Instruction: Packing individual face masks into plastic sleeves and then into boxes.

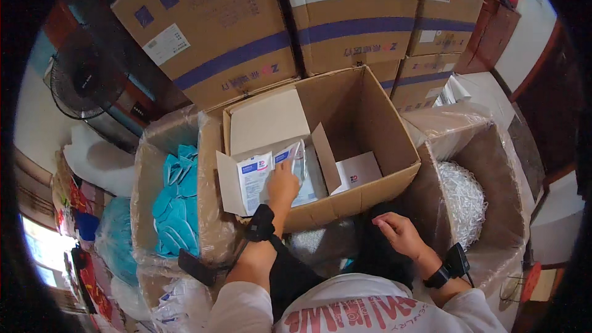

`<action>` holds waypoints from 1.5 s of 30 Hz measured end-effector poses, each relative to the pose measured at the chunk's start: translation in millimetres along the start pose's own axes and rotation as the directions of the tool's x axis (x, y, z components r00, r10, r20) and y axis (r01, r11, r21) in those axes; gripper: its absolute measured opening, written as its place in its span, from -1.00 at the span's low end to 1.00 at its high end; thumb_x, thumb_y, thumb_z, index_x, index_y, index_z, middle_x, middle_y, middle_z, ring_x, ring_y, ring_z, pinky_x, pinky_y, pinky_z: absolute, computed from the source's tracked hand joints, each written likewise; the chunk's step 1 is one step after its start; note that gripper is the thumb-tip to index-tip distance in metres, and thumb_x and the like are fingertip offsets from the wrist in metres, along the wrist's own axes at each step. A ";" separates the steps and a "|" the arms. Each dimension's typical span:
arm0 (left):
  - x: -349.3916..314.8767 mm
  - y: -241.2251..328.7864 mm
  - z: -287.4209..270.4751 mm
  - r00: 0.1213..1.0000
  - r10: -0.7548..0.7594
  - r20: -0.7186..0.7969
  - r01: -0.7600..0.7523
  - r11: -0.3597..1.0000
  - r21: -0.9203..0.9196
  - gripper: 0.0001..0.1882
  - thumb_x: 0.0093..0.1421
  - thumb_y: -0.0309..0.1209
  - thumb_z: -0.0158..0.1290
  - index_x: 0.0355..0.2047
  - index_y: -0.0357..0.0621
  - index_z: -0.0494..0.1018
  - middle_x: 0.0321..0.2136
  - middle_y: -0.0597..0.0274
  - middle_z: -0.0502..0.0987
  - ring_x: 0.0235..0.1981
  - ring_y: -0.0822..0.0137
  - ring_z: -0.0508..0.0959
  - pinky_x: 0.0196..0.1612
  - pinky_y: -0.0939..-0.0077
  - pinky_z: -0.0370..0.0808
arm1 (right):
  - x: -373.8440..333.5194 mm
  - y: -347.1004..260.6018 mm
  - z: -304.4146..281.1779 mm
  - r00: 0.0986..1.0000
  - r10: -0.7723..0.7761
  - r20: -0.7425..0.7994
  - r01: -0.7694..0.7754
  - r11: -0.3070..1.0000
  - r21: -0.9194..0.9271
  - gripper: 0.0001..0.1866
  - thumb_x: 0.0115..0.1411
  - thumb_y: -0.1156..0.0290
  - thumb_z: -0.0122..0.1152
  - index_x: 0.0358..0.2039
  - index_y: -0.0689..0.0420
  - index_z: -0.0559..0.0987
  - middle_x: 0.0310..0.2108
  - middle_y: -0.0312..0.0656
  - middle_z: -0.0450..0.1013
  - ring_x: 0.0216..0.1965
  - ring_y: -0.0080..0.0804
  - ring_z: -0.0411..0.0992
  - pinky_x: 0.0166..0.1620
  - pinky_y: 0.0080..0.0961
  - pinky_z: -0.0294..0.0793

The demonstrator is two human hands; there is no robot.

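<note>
White packet (288, 152) touches the left hand (283, 184), right hand (399, 234) well apart.

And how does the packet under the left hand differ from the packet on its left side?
The right packet is partly covered by the left hand; the left packet has no hand on it. In the picture, the right packet's top edge sits higher and slants more than the left packet's. Both are white with blue printing, inside the open white box.
</note>
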State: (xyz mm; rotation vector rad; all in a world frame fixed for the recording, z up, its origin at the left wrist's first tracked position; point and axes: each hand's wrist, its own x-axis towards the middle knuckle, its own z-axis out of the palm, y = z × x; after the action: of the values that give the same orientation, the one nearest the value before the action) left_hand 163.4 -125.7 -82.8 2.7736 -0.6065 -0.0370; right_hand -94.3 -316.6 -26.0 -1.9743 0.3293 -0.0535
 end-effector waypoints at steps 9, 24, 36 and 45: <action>-5.9 -34.1 -20.9 0.988 -0.123 -0.096 0.109 0.985 -0.135 -0.61 0.07 -0.42 -0.14 -0.05 -0.16 0.19 -0.12 -0.11 0.35 -0.29 -0.09 0.47 -0.30 0.09 0.42 | -4.7 8.0 14.6 0.998 -0.054 0.018 0.054 0.999 0.005 -0.80 0.14 0.38 0.05 -0.33 0.25 0.50 -0.42 -0.10 0.43 -0.46 -0.38 0.40 -0.38 -0.55 0.37; -8.6 11.2 27.0 0.930 -0.050 0.364 -0.061 0.955 0.289 -0.43 -0.14 -0.05 0.18 -0.19 -0.19 0.47 0.19 0.10 0.00 0.18 -0.04 0.04 0.05 0.20 0.27 | -54.7 16.2 -11.8 0.998 0.059 -0.032 -0.062 0.994 -0.092 -0.78 0.14 0.34 0.04 -0.34 0.24 0.51 -0.42 -0.07 0.46 -0.45 -0.32 0.42 -0.36 -0.49 0.39; -2.0 -2.9 -34.1 0.979 -0.188 0.074 0.191 0.981 -0.039 -0.69 -0.05 -0.27 -0.08 -0.47 -0.30 0.45 -0.37 -0.07 0.45 -0.31 -0.06 0.48 -0.24 0.12 0.41 | -59.2 29.3 -13.5 0.999 0.026 -0.029 -0.028 0.997 -0.070 -0.77 0.15 0.33 0.02 -0.34 0.23 0.51 -0.42 -0.05 0.46 -0.40 -0.30 0.43 -0.30 -0.49 0.39; -84.1 -19.8 -163.0 0.995 -0.097 -0.008 -0.001 0.070 -0.998 -0.86 0.02 -0.49 -0.12 -0.40 -0.20 0.40 -0.52 0.38 0.42 -0.50 0.50 0.41 -0.37 0.57 0.37 | 13.9 -44.1 15.8 0.994 -0.109 0.010 0.096 0.910 0.404 -0.63 0.19 0.23 -0.01 -0.09 0.23 0.38 -0.18 -0.24 0.39 -0.18 -0.43 0.36 -0.12 -0.52 0.34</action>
State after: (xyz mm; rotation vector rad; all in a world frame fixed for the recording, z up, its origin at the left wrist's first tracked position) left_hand 109.2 -27.4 63.7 1.3218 -0.2341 -0.2673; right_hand -68.9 -289.3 5.6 -1.5774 0.1744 -0.1458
